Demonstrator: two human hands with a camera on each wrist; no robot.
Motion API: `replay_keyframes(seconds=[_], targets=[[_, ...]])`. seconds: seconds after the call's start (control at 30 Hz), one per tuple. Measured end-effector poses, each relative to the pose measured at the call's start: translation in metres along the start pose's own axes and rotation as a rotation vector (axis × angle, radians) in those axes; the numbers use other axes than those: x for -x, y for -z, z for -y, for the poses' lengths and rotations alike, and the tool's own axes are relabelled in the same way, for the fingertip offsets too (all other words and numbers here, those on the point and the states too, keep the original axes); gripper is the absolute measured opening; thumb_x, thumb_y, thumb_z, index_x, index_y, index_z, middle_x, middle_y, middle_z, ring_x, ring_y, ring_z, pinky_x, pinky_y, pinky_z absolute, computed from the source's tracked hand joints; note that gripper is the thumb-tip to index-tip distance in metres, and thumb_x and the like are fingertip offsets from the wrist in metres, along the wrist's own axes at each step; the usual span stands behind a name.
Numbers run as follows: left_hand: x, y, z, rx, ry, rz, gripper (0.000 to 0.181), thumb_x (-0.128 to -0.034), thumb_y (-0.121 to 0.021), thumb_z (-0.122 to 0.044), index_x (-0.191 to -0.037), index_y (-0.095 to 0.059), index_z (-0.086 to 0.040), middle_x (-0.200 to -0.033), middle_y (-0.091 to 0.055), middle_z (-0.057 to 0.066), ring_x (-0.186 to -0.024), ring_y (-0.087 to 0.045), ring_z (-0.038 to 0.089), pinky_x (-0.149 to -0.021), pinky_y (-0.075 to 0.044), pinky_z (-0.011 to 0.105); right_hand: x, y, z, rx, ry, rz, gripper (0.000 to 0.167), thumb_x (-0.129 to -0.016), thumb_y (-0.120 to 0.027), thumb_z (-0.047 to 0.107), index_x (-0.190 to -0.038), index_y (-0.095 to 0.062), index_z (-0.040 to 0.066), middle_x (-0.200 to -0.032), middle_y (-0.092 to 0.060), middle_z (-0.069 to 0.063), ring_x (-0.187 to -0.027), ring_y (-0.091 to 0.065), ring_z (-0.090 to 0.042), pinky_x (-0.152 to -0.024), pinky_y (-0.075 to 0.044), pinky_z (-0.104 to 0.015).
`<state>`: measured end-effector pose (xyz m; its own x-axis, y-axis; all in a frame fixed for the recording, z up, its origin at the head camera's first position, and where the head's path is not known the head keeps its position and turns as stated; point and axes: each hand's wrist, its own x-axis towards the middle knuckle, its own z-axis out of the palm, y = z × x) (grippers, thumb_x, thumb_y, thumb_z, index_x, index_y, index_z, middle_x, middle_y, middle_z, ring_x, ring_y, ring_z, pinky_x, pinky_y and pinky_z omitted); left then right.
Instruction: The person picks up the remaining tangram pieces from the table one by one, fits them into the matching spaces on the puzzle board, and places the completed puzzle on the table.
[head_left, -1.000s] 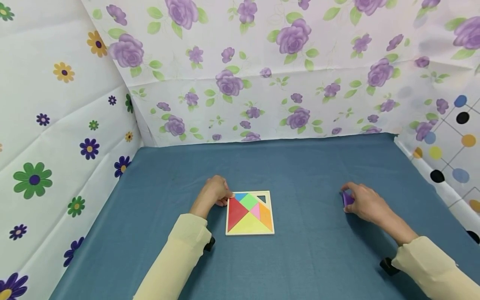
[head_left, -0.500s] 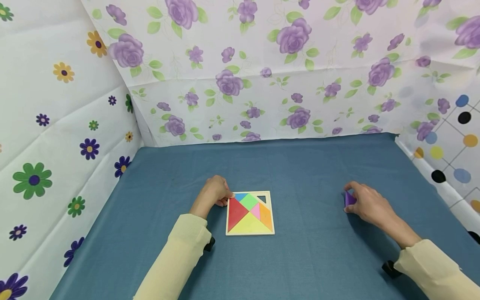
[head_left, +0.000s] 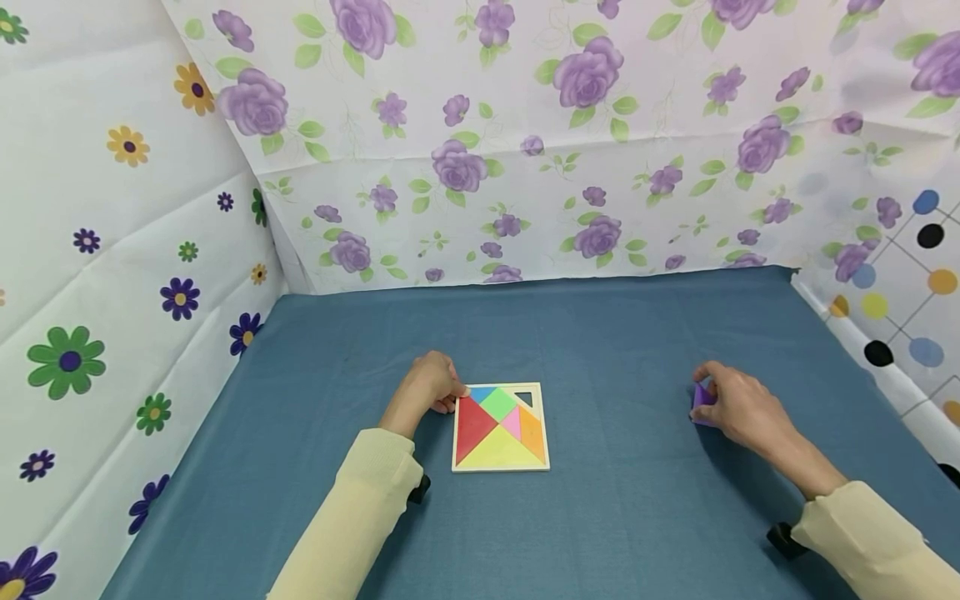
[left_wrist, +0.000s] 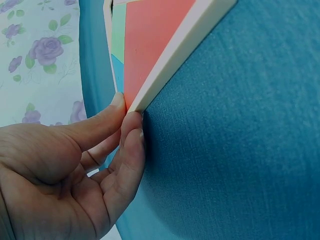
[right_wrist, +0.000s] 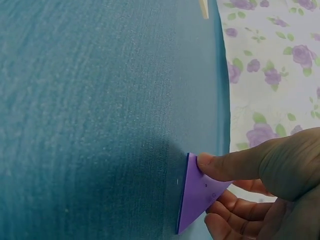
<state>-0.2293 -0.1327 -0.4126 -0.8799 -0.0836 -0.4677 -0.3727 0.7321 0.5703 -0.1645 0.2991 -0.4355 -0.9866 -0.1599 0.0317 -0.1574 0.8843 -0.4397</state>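
Observation:
A square tangram frame (head_left: 501, 469) with a pale wooden border lies on the blue cloth near the middle of the head view. Red, yellow, blue, green, pink and orange pieces fill most of it; a dark triangular gap shows in its far right corner. My left hand (head_left: 429, 385) pinches its far left corner, thumb on top and curled fingers against the side, as the left wrist view shows. Well to the right, my right hand (head_left: 738, 407) holds a purple triangle piece (right_wrist: 197, 195) between thumb and fingers, close to the cloth. The fingers behind the piece are partly hidden.
A blue cloth (head_left: 600, 517) covers the table. White sheets with purple roses (head_left: 457, 167) hang at the back, with a flowered sheet (head_left: 150, 358) on the left and a dotted one (head_left: 918, 308) on the right.
My right hand has shifted slightly to the right with the purple triangle piece, which shows at a slightly different tilt. The left hand and the tangram frame have stayed in place.

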Motion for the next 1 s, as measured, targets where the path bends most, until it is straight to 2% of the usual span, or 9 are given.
replay_keyframes(seconds=[0.2, 0.33, 0.6, 0.8, 1.0], targets=[[0.000, 0.001, 0.000, 0.003, -0.004, 0.006, 0.017, -0.0917, -0.081, -0.008, -0.088, -0.064, -0.003, -0.072, -0.068, 0.014, -0.058, -0.067, 0.018, -0.058, -0.060, 0.030, -0.001, 0.002, 0.000, -0.008, 0.031, -0.034, 0.035, -0.088, -0.082, 0.006, -0.116, -0.063, -0.004, -0.090, -0.066, -0.013, -0.074, -0.059, -0.024, -0.060, -0.050, -0.044], [0.001, 0.001, -0.001, 0.008, -0.002, 0.010, 0.018, -0.0919, -0.080, -0.008, -0.088, -0.064, -0.003, -0.073, -0.068, 0.014, -0.059, -0.067, 0.018, -0.058, -0.060, 0.030, -0.001, 0.005, 0.001, -0.015, 0.049, -0.043, 0.026, -0.090, -0.079, 0.004, -0.111, -0.065, -0.003, -0.086, -0.066, -0.009, -0.071, -0.058, -0.021, -0.058, -0.049, -0.039], [0.000, 0.000, 0.001, 0.010, 0.000, 0.010, 0.017, -0.0918, -0.080, -0.007, -0.088, -0.064, -0.003, -0.072, -0.068, 0.014, -0.058, -0.067, 0.018, -0.057, -0.060, 0.030, 0.001, 0.010, 0.003, -0.050, 0.065, -0.032, 0.016, -0.092, -0.078, 0.005, -0.103, -0.068, 0.000, -0.084, -0.067, -0.006, -0.069, -0.057, -0.017, -0.060, -0.047, -0.036], [-0.001, 0.000, 0.000, 0.022, 0.011, 0.011, 0.016, -0.0917, -0.080, -0.006, -0.089, -0.065, -0.003, -0.071, -0.068, 0.014, -0.057, -0.066, 0.018, -0.057, -0.060, 0.030, 0.000, 0.013, 0.006, -0.063, 0.067, -0.011, 0.011, -0.093, -0.077, 0.005, -0.097, -0.067, 0.002, -0.080, -0.063, -0.003, -0.066, -0.052, -0.016, -0.056, -0.042, -0.031], [0.004, 0.003, -0.001, 0.022, -0.003, 0.018, 0.015, -0.0927, -0.079, -0.007, -0.090, -0.065, -0.002, -0.073, -0.068, 0.015, -0.059, -0.067, 0.019, -0.060, -0.061, 0.031, 0.001, 0.018, 0.011, -0.083, 0.060, 0.008, 0.009, -0.095, -0.075, 0.005, -0.093, -0.066, 0.004, -0.078, -0.062, -0.003, -0.063, -0.051, -0.016, -0.053, -0.041, -0.029]])
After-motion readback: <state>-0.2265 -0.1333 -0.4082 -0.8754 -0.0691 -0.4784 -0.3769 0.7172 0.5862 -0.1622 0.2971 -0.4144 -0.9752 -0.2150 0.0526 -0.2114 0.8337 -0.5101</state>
